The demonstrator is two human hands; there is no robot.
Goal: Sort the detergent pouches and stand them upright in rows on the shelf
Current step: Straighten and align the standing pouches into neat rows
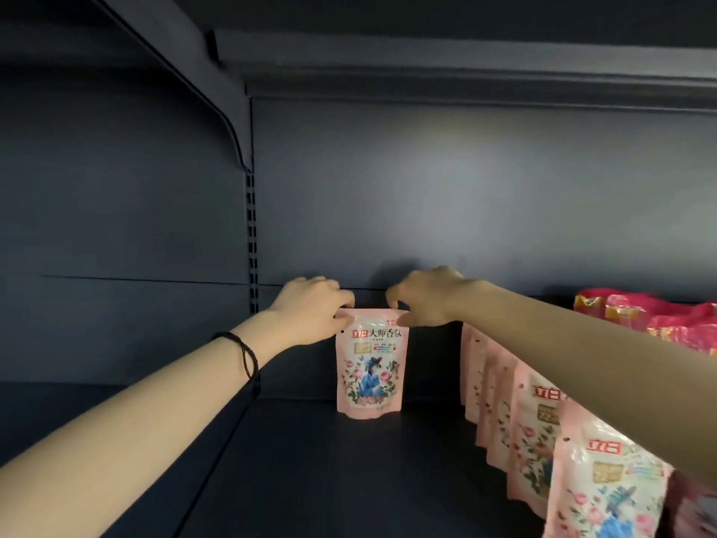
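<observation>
Your left hand (310, 304) reaches in over the left part of the shelf (310, 479) (a dark cord (244, 355) sits on that wrist), and its thumb and fingertips pinch the top left corner of the pink pouch (370, 366). The pouch stands upright close to the shelf's back edge, with its base on the deck and its printed face toward you. Its long axis is vertical, so its whole body lies straight below both sets of fingers. Your right hand (426, 297) pinches the top right corner between thumb and forefinger; its other fingers curl above the seal, and I cannot tell whether they touch it. The two hands are equally near, one at each corner. Further right, across a bare strip of deck, a row of pink pouches (535, 413) runs from the back edge toward the front right corner, partly hidden under your right forearm. Beyond it, red pouches (640, 316) sit at the back right. I judge that this pouch heads a new row parallel to that one. Since the soft pouch could slump forward or back, letting go calls for both pinches to open together and lift straight up.
</observation>
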